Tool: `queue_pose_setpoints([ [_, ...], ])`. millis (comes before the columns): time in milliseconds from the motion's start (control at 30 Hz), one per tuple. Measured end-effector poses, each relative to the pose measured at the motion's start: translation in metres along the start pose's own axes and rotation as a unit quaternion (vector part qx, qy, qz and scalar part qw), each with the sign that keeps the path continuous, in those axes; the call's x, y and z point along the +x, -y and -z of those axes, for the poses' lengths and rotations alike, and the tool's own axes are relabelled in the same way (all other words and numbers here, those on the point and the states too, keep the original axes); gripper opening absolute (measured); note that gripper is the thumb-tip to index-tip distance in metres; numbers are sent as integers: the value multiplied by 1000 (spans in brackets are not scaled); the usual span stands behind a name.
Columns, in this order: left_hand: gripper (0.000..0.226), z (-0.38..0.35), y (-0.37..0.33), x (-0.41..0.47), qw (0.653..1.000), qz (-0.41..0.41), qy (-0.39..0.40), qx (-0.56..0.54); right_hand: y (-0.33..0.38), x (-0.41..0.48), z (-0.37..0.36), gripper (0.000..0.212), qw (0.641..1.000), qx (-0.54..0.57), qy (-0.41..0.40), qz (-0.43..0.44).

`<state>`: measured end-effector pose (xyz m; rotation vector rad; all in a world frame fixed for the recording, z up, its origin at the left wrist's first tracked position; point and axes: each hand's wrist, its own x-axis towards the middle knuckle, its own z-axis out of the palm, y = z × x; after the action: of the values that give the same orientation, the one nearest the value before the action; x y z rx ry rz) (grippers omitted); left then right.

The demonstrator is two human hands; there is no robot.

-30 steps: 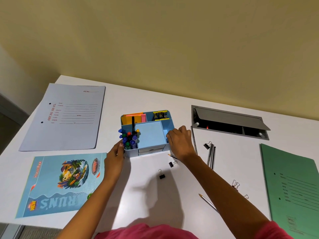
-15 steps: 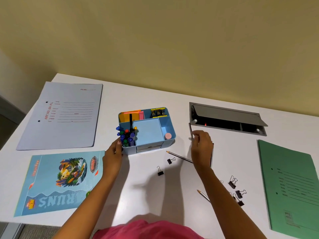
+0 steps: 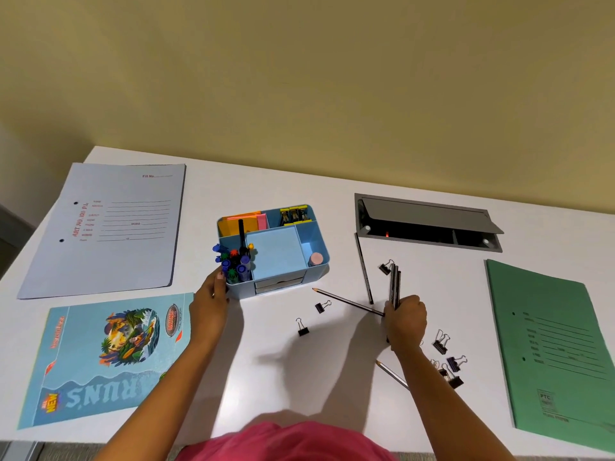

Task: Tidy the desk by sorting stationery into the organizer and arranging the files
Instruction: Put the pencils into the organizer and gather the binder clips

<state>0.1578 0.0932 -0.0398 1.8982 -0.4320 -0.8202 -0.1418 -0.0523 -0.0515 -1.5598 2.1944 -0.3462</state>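
A light blue organizer (image 3: 283, 281) stands mid-desk, holding pens, sticky notes, staple boxes and a pink eraser (image 3: 315, 259). My left hand (image 3: 210, 302) grips its front left corner. My right hand (image 3: 405, 319) grips the near ends of a bundle of dark pencils (image 3: 394, 284) that points away from me. Loose pencils lie near it: one (image 3: 347, 301) slanting toward the organizer, one (image 3: 363, 267) running front to back, one (image 3: 391, 374) by my right forearm. Binder clips lie scattered: two (image 3: 312, 316) in front of the organizer, one (image 3: 386, 267) by the bundle's tip, several (image 3: 447, 359) right of my forearm.
A lavender file (image 3: 106, 227) lies at the back left, a blue illustrated folder (image 3: 103, 357) at the front left, a green file (image 3: 555, 347) at the right edge. An open grey cable hatch (image 3: 426, 224) is set into the desk behind my right hand.
My right hand left the organizer, moved right to the pencils, then drew back toward me and now grips the bundle. The eraser now sits in the organizer. My left hand stayed put.
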Motion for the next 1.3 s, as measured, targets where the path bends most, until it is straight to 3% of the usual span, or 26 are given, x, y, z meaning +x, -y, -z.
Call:
queue_pose_setpoints([
  [367,38,0,3,3,1000,-2,-4,4,-1,12,7,26,996,4,72,-59],
  [633,39,0,1,1,1000,-1,-3,4,-4,13,9,31,997,59,19,-54],
  [767,38,-1,0,2,1000,-3,-2,9,1,11,14,16,997,72,-18,-38],
  [900,38,-1,1,1,1000,-1,-3,8,21,8,21,15,992,106,-69,30],
  [1033,37,-1,0,0,1000,0,-3,-2,67,-12,35,13,966,171,-106,166],
  [1133,39,-1,-1,0,1000,0,-4,-7,105,-30,41,16,942,252,-73,209],
  [1300,39,-1,1,0,1000,-2,-3,-3,146,-44,27,21,925,238,-1,296],
])
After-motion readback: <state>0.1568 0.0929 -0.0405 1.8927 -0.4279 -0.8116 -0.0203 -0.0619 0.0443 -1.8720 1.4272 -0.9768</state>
